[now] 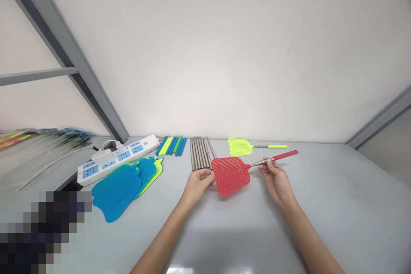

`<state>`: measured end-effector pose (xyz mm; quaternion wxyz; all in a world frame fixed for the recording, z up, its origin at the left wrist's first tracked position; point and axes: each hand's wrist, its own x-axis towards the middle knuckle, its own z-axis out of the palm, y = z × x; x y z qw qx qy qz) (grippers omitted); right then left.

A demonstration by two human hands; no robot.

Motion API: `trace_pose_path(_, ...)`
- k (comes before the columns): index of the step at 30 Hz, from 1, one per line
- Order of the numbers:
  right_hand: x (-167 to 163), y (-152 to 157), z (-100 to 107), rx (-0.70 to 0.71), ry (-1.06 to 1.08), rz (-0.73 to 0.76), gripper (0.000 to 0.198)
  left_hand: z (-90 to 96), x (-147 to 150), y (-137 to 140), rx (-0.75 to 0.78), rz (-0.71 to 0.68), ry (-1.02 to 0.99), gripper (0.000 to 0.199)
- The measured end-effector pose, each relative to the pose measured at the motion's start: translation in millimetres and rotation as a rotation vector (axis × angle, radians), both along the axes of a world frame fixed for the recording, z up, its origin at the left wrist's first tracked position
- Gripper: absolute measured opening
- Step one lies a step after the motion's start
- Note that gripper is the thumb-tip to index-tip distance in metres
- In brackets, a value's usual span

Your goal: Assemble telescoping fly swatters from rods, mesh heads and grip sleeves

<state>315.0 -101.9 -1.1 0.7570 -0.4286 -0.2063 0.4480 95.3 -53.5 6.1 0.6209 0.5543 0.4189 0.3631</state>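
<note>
A red fly swatter with a metal rod and a red handle is held up above the grey table. My left hand pinches the left edge of its perforated head. The fingers of my right hand are closed round the metal rod near the red grip. Behind it, a yellow-green fly swatter lies flat near the wall, its handle pointing right. Just beyond my left hand, several metal rods lie side by side.
Several blue, yellow and green handle grips lie in a row left of the rods. Loose blue swatter heads and yellow-green ones are stacked beside a white power strip. A grey frame post stands at left, with bundled goods beyond it.
</note>
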Motion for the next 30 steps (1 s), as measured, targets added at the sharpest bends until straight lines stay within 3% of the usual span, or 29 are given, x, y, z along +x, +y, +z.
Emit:
trace_pose_path(12, 44.0, 22.8, -21.4, -0.146, 0.118, -0.241, 0.007, -13.2, 4.0, -4.0, 0.070, 0.028, 0.108, 0.012)
trace_pose_path(17, 63.8, 51.5, -25.5, -0.218, 0.117, -0.220, 0.004, -13.2, 5.1, -6.9, 0.112, 0.016, 0.133, 0.013)
trace_pose_path(23, 74.6, 76.2, -23.7, -0.292, 0.096, -0.183, 0.029, -13.5, 5.1, -8.7, 0.138, 0.016, 0.145, 0.014)
trace_pose_path(27, 77.7, 75.8, -19.7, -0.344, 0.108, -0.097, 0.025, -14.1, 5.0, -9.4, 0.154, 0.014, 0.154, 0.015)
trace_pose_path(30, 81.8, 72.3, -13.8, -0.366, 0.110, -0.047, 0.009, -13.8, 5.3, -9.9, 0.166, 0.007, 0.165, 0.015)
